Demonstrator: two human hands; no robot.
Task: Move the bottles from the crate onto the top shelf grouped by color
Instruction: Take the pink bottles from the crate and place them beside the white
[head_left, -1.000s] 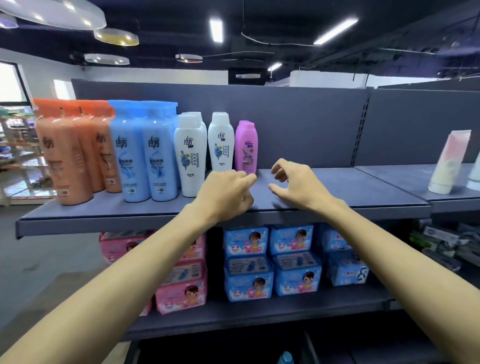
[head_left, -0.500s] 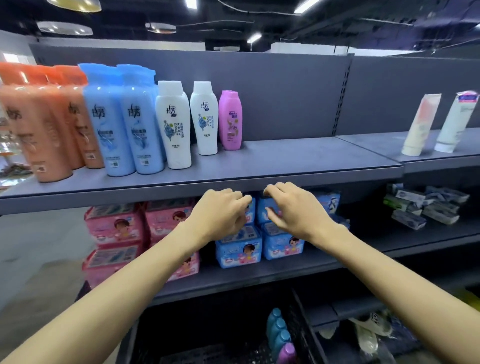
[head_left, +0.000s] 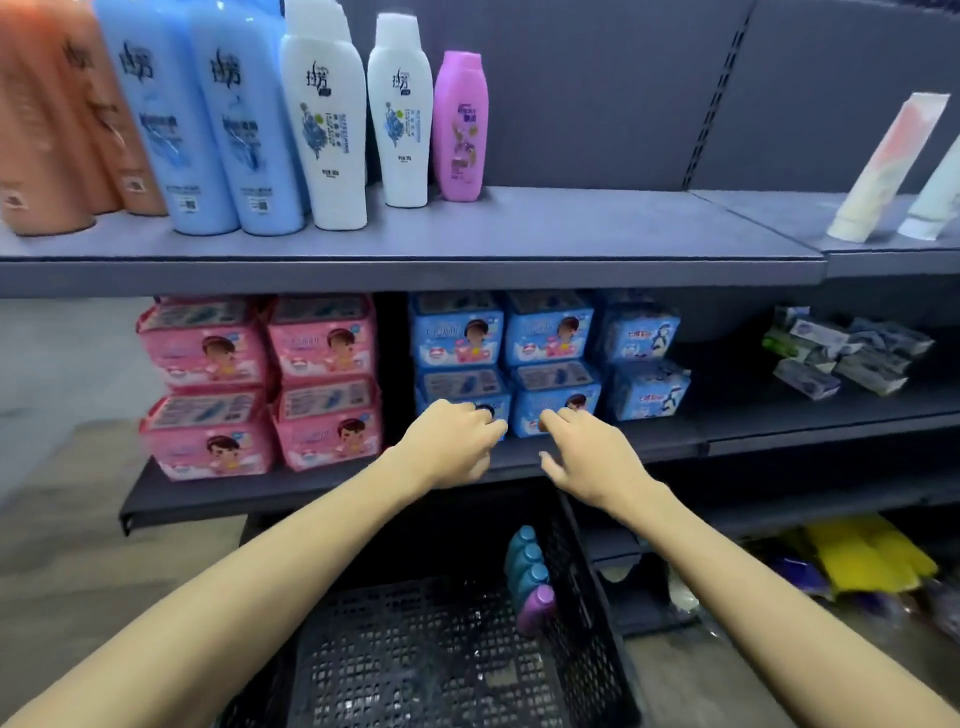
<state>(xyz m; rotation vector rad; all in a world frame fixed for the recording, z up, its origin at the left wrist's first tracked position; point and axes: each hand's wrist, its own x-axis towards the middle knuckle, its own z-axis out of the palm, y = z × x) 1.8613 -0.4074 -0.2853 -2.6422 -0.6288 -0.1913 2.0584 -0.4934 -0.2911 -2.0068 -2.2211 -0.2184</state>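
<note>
Three blue bottles (head_left: 524, 564) and one purple bottle (head_left: 538, 608) stand in a row against the right wall of the black crate (head_left: 415, 670) on the floor. Half a second ago only their caps showed at the bottom edge; now the view has tipped down and much of the crate's mesh floor is in sight. On the top shelf (head_left: 519, 234) the sorted row is as it was: orange bottles (head_left: 52, 135) at the left, then pale blue bottles (head_left: 202, 130), white bottles (head_left: 332, 130) and a single pink bottle (head_left: 460, 130), all upright. Both hands have dropped. A second ago they were over the top shelf beside the pink bottle, then level with its front edge; now the left hand (head_left: 452, 447) and right hand (head_left: 589, 465) hang side by side in front of the blue packs (head_left: 550, 332) on the middle shelf (head_left: 779, 426), above the crate and well apart from the bottles in it. Neither hand holds anything. The fingers seem loosely curled, though the left ones bend away from the camera and blur makes this hard to judge. Pink packs (head_left: 260, 384) sit to the left, and tubes (head_left: 878, 166) lean on the next shelf bay.
</note>
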